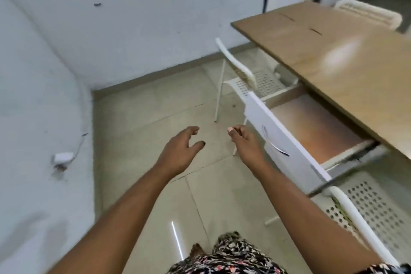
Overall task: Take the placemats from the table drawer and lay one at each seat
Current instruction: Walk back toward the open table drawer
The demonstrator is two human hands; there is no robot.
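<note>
The drawer [311, 131] stands pulled out from under the wooden table [347, 73], its white front [287, 140] with a curved metal handle [274, 142] facing the floor side. Inside, a flat brownish-orange surface shows; whether this is a placemat or the drawer's own bottom cannot be told, as the picture is blurred there. The right hand [244, 142] hovers just beside the drawer front, near the handle but not touching it, fingers loosely curled and holding nothing. The left hand [180, 151] hangs in the air well apart from the drawer, over the tiled floor [155, 107], fingers relaxed and spread a little, also empty. One white perforated chair [246, 80] sits tucked at the table beyond the drawer, another [373, 211] stands close at the near right below the drawer, and a third chair back [369, 12] shows at the table's far side. A white wall [111, 18] with dark marks runs behind. A patterned garment [231, 256] shows at the bottom edge.
</note>
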